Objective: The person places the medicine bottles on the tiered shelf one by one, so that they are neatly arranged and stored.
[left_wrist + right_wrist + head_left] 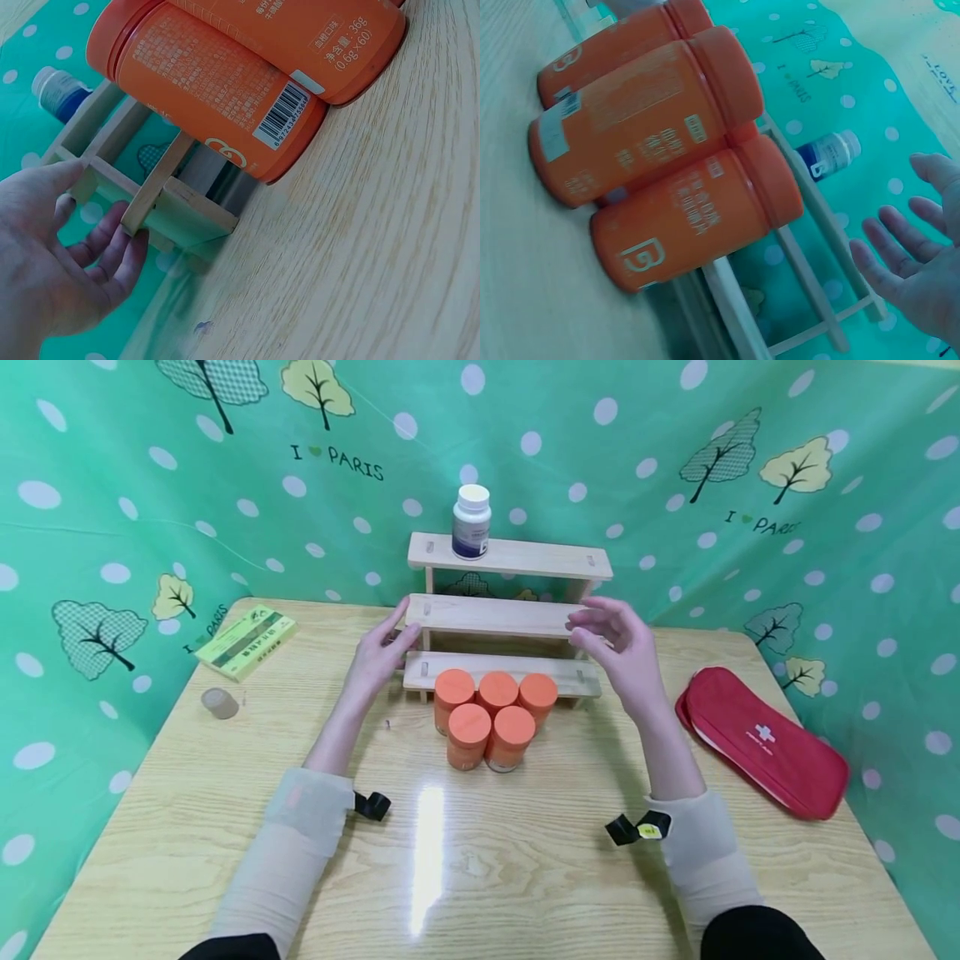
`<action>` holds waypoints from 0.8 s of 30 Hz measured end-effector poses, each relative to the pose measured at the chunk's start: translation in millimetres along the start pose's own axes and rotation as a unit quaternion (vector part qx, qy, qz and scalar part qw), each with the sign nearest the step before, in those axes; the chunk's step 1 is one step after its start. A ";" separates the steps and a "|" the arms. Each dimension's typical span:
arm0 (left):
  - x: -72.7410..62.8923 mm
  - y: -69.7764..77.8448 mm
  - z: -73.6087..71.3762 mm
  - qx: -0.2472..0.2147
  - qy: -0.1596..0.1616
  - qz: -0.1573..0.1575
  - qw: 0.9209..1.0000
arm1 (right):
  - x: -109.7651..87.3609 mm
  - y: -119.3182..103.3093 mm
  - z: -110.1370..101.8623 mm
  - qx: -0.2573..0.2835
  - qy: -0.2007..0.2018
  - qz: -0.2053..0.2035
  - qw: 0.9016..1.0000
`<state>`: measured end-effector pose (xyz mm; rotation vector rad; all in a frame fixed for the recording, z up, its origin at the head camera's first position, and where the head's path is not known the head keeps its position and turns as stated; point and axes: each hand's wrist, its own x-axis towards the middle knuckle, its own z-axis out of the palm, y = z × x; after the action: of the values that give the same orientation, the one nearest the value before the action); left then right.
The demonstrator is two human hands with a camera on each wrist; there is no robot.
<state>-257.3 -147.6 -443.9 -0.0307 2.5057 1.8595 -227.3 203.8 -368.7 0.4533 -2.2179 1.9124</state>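
Observation:
A three-tier wooden step rack (pixel 491 612) stands at the back of the table. My left hand (pixel 377 658) grips its left end; in the left wrist view the fingertips (pixel 129 234) curl against the end of a board. At the rack's right end, my right hand (pixel 628 658) hovers with loosely bent fingers spread and nothing in them. A white bottle (pixel 472 527) with a dark blue label stands upright on the top tier, toward the left. Several orange lidded bottles (pixel 468 739) stand grouped upright in front of the lowest tier.
A red first aid pouch (pixel 765 743) lies at the right. On the left are a green and yellow box (pixel 247 642) and a small greyish round cap-like piece (pixel 220 702). A green patterned cloth (pixel 540 410) hangs behind and along both sides of the table.

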 end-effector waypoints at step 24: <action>-0.5 1.0 -0.8 -0.003 -0.006 -0.002 1.000 | -12.7 20.5 -9.8 -0.056 -0.155 0.049 0.985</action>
<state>-256.8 -148.1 -442.7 -0.0245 2.4900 1.8588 -223.0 217.5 -390.4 0.6757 -2.5698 1.8587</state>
